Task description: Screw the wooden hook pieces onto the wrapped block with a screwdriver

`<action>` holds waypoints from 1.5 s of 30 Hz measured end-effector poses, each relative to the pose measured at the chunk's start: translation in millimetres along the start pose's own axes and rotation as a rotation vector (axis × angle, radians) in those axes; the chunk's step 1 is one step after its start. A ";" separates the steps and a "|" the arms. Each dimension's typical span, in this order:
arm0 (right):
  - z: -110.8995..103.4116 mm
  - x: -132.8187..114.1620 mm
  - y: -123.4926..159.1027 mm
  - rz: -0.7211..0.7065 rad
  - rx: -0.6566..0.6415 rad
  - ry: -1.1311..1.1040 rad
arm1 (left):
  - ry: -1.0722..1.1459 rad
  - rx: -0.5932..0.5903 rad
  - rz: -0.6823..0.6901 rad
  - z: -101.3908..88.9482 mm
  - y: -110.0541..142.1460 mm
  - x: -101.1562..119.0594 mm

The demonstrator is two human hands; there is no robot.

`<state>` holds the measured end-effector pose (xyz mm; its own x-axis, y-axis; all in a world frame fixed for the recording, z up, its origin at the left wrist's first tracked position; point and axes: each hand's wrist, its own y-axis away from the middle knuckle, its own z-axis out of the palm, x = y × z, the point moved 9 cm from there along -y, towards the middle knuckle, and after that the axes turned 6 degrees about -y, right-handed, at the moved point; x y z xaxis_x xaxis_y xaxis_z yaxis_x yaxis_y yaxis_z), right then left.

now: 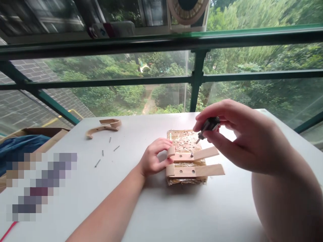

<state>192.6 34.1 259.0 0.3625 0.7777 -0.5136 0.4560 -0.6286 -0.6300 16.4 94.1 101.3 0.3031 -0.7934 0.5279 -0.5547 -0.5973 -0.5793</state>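
In my right hand (242, 137) is a short black-handled screwdriver (210, 124), pinched between thumb and fingers. Its tip points down and left, above the work and apart from the screws. My left hand (156, 156) grips the curled end of the upper wooden hook (186, 157) between thumb and fingers. That hook lies across a block wrapped in brown tape (180, 136), which has many small holes. One screw (191, 155) stands proud of this hook; the other looks sunk in. Below it, a second wooden hook (187, 171) lies parallel, with two screw heads flush in it.
Several loose screws (103, 153) lie left on the white table (141, 215). Behind them rest more curved wooden pieces (106, 127). A cardboard box (57, 132) with blue cloth stands at the left edge. A green railing (151, 80) runs behind the table.
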 end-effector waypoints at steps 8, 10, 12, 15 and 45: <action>20.9 36.1 -0.8 0.085 -0.139 -0.092 | -0.012 0.015 -0.003 0.6 -2.3 -0.4; 28.9 37.8 -2.2 0.085 -0.195 -0.084 | -0.020 0.014 -0.010 0.4 -2.8 0.2; 34.3 40.6 -2.7 0.099 -0.235 -0.065 | -0.026 0.015 -0.020 0.2 -3.1 0.7; 35.8 45.4 -2.6 0.119 -0.239 -0.063 | -0.033 0.021 -0.042 -0.3 -3.1 -0.1; 46.1 49.3 -1.2 0.085 -0.267 -0.030 | -0.011 0.045 -0.045 -0.4 0.7 -3.5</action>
<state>172.5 73.0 207.6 0.3859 0.7194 -0.5775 0.6248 -0.6644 -0.4101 14.7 96.5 99.3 0.3355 -0.7670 0.5470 -0.5054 -0.6366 -0.5825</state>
